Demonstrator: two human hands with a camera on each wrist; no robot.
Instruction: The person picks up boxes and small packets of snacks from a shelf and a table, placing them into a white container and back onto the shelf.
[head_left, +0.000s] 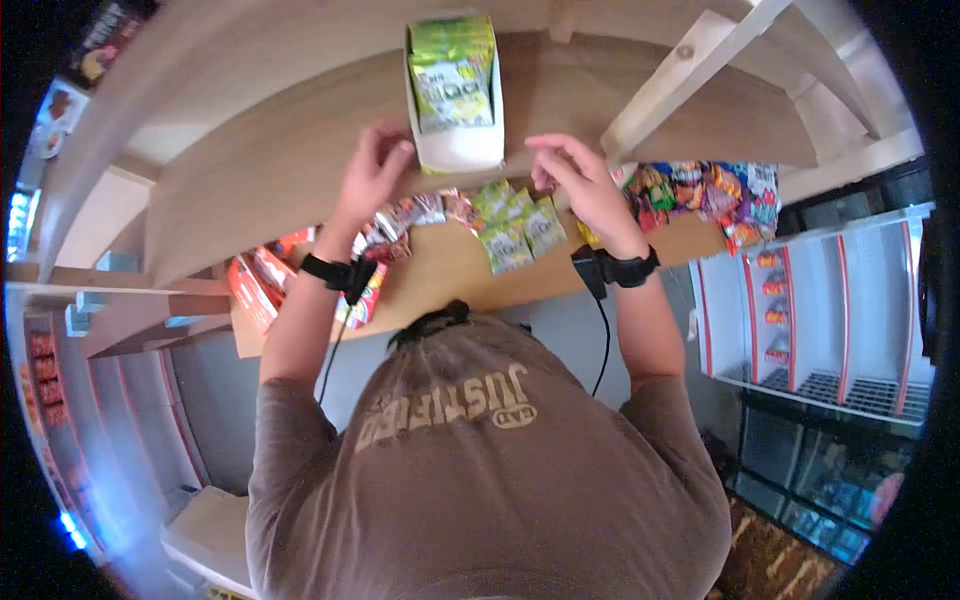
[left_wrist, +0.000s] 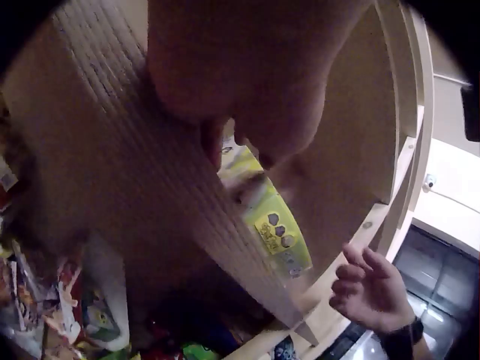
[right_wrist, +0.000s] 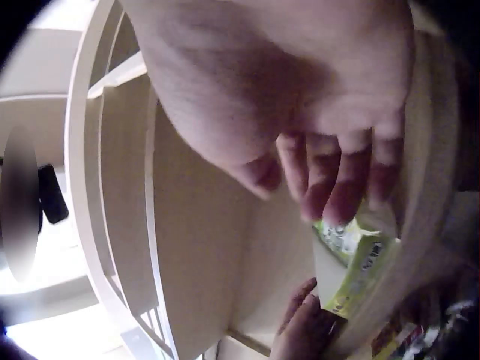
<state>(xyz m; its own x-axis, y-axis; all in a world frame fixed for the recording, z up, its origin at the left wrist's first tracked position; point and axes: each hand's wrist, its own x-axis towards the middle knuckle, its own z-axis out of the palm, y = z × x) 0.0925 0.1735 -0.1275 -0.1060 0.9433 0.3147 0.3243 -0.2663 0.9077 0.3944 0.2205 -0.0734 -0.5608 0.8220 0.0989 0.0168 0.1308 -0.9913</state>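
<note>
An open display box (head_left: pixel 458 148) stands on the wooden shelf, filled toward the back with green snack packets (head_left: pixel 452 88), while its front part shows bare white. My left hand (head_left: pixel 377 172) is at the box's left side, fingers loosely bent and fingertips right by its wall. From the right wrist view, the left hand (right_wrist: pixel 306 328) overlaps the near end of the box (right_wrist: pixel 352 281). To the right of the box my right hand (head_left: pixel 585 190) hovers with relaxed, slightly bent fingers and holds nothing. In the left wrist view the box's yellow-green printed side (left_wrist: pixel 276 229) shows beyond the left hand (left_wrist: pixel 240 90).
On the lower board lie loose green packets (head_left: pixel 510 232), red packs (head_left: pixel 262 285) at left and a pile of colourful snack bags (head_left: pixel 700 195) at right. A wooden post (head_left: pixel 690 75) rises right of the box. White racks (head_left: pixel 810 310) stand at far right.
</note>
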